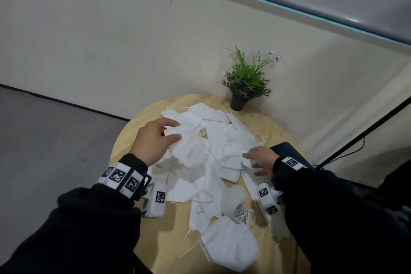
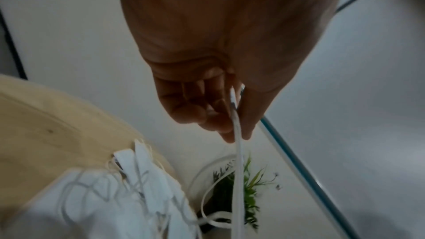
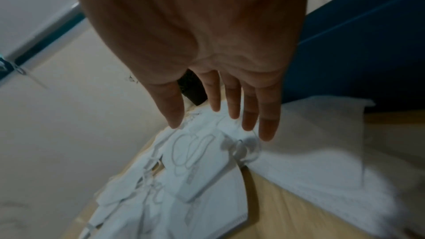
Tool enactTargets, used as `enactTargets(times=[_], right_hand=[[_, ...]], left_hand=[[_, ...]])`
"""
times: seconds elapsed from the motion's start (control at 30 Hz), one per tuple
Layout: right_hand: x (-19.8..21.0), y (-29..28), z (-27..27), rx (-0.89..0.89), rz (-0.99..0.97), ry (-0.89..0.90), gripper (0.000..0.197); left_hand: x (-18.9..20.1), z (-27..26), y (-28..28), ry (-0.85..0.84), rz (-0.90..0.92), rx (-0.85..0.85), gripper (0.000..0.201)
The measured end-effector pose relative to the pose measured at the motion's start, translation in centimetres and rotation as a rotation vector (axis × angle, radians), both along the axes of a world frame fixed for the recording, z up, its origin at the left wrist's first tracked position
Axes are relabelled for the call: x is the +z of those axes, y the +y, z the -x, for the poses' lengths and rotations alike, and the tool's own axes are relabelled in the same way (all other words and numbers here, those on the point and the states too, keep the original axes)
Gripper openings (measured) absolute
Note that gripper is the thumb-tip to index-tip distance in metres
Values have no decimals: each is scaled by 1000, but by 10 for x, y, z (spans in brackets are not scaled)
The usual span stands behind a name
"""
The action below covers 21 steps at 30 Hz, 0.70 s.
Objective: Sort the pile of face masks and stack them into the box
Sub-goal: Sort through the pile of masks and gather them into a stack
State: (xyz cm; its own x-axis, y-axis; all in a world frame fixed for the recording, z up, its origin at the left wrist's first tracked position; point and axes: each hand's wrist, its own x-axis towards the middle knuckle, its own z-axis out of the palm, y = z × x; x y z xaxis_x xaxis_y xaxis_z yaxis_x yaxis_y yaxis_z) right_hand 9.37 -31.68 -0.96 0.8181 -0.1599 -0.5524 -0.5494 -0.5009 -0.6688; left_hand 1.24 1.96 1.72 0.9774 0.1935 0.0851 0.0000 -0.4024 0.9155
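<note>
A loose pile of white face masks point(image 1: 222, 153) covers the round wooden table point(image 1: 131, 133). My left hand point(image 1: 176, 130) is raised over the pile's left side and pinches one white mask point(image 1: 189, 151) between thumb and fingers. In the left wrist view that mask point(image 2: 238, 152) hangs edge-on from the left hand point(image 2: 234, 134), with its ear loop dangling. My right hand point(image 1: 250, 163) hovers over the pile's right side, fingers straight and spread, holding nothing. The right wrist view shows the right hand point(image 3: 220, 130) just above the masks point(image 3: 197, 161). The dark blue box point(image 1: 289, 151) stands right behind it.
A small potted plant point(image 1: 244, 89) stands at the table's far edge by the wall. Several masks point(image 1: 229, 244) lie together near the front edge. A black stand leg and cable point(image 1: 355, 140) run past the table on the right.
</note>
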Motion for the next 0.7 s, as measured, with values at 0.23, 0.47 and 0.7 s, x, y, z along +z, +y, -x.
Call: enactTargets(times=[0.23,0.47,0.7], right_hand=[[-43,23,-18,186,371,-31,31],[10,11,-15,89,246,-440,18],[54,32,70,241,-327,-342,10]], left_hand=[[-4,-8,-8,33,158,-144,12],[-9,-20,-11,86,-120,-351,19],[10,-12,-30,-101,27,-539,22]])
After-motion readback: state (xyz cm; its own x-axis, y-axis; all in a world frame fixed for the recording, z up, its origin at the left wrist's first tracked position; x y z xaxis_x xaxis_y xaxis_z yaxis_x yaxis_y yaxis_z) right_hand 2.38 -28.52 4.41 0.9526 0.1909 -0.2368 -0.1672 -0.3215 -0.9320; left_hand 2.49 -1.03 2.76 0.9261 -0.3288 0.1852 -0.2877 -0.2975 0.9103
